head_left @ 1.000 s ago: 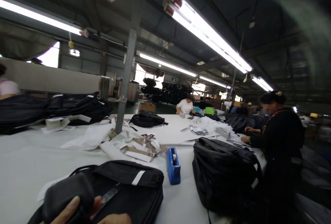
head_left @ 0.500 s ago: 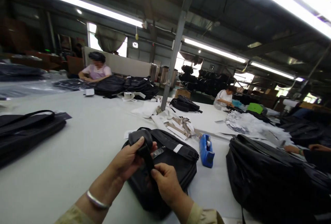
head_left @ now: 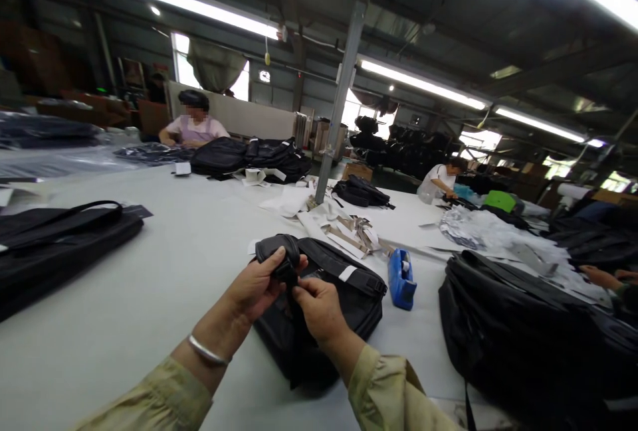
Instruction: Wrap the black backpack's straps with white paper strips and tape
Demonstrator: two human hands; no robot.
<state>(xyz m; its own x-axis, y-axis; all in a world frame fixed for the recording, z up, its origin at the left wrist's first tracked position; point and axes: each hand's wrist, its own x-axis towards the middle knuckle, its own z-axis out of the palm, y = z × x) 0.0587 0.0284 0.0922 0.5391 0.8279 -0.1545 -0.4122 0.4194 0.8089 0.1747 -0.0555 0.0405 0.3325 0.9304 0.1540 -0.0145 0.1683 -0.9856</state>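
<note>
Right at the centre of the view, the left hand (head_left: 256, 288) closes its grip around a black padded shoulder pad (head_left: 277, 253) on a black strap, thumb on top and fingers curled beneath. Just beside it at 3 o'clock, the right hand (head_left: 319, 308) pinches the same strap between thumb and forefinger, its fingertips nearly touching the left thumb. A silver bangle (head_left: 207, 353) circles the left wrist, and both forearms wear olive-tan sleeves (head_left: 393, 394).

Directly under the hands lies a flat black fabric laptop bag (head_left: 343, 298) with a small white label, resting on the pale grey worktop (head_left: 164, 265); the strap pad is lifted just above the bag's near-left corner.

At 3 o'clock from the bag, just beside it, a blue plastic tape dispenser (head_left: 401, 278) stands upright. Further toward 3 o'clock sits a bulky black backpack (head_left: 518, 331). At 9 o'clock, well apart, another flat black bag with a carry handle (head_left: 54, 238) lies on the worktop. At 12 o'clock, strips of cardboard and white paper (head_left: 349, 235) are scattered around a grey metal post (head_left: 339, 99).

Far off at 11 o'clock a person in a pink top (head_left: 194, 125) sits behind a pile of black bags (head_left: 249, 157). At 1 o'clock another person in white (head_left: 441, 178) bends over the worktop, and a co-worker's hand (head_left: 601, 276) shows at the right edge.
</note>
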